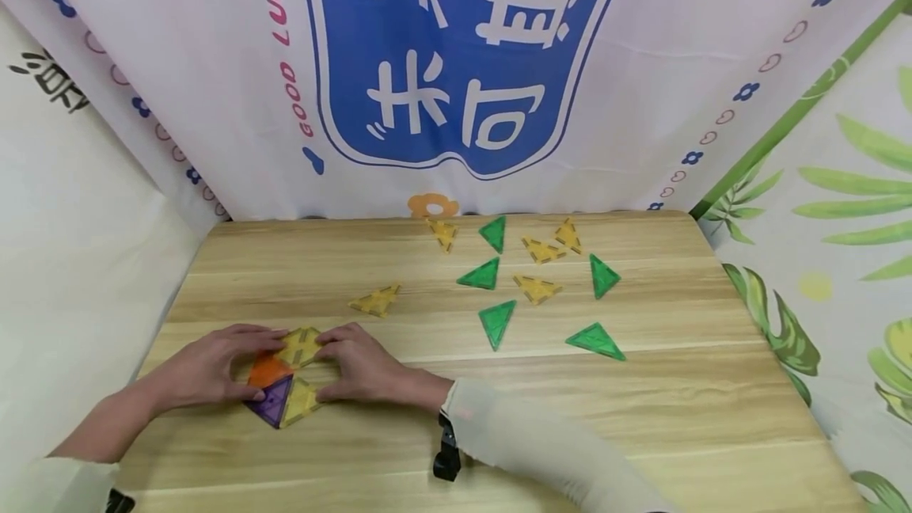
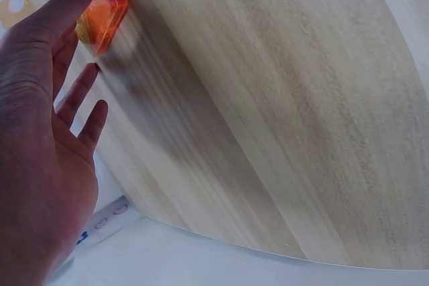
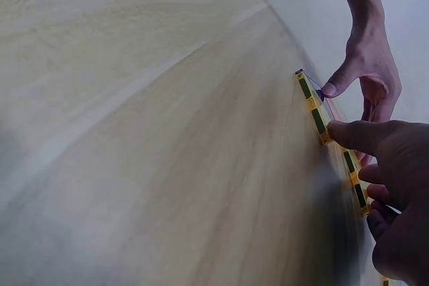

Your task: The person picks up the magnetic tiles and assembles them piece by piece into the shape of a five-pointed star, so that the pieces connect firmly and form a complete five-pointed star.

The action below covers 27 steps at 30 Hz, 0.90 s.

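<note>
Flat, see-through triangular magnetic tiles lie joined in a part-ring at the table's left. An orange tile (image 1: 269, 370) and a purple tile (image 1: 272, 402) form its left side, with yellow tiles (image 1: 299, 347) above and another yellow tile (image 1: 302, 402) below. My left hand (image 1: 210, 366) spans the left side, thumb on the purple tile and fingers at the upper yellow edge. From the right, my right hand (image 1: 366, 366) holds the yellow edges, thumb at the lower tile and fingertips at the upper ones. Wood shows between the yellow tiles beside the right hand.
Loose green triangles (image 1: 496, 323) and yellow triangles (image 1: 537, 289) lie scattered over the back middle and right of the wooden table (image 1: 677, 418). One yellow triangle (image 1: 376, 302) sits nearer the hands. A printed cloth (image 1: 606, 172) hangs behind the far edge.
</note>
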Tool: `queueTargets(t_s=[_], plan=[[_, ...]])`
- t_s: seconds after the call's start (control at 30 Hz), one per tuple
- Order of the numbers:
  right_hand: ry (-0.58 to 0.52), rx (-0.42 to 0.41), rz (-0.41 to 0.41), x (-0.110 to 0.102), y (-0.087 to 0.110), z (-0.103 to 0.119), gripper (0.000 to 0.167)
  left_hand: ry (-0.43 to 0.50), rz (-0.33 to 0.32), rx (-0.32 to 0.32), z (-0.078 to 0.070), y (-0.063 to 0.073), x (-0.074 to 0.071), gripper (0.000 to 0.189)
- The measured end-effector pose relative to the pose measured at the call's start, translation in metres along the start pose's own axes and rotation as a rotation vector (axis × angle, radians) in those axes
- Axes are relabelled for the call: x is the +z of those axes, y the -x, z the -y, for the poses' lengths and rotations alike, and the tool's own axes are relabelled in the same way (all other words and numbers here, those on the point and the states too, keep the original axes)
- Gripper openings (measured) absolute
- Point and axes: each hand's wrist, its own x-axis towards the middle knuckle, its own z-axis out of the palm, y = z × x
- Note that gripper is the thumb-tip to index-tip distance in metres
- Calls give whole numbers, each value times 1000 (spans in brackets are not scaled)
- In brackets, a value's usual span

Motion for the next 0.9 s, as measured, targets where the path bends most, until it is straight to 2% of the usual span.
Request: queueTargets(t_s=[0.17, 0.37, 0.47, 0.57, 0.73, 0.9], plan=[[-17, 4, 40, -5, -3, -1, 56, -12, 9, -7, -1, -2, -4, 67], [-79, -39, 90, -20, 4, -6, 55, -11, -36, 16, -4, -8, -6, 60], [-81, -83, 107, -30, 12, -12, 55, -32, -55, 39, -6, -13, -7, 59], [-79, -119, 125, -42, 22, -18, 54, -53, -60, 33, -10, -19, -8, 60], [-55, -166, 146, -61, 41, -32, 51, -43, -44, -7, -22, -32, -8, 62], [-60, -179, 176, -80, 63, -50, 51, -2, -57, -56, -36, -48, -7, 64]])
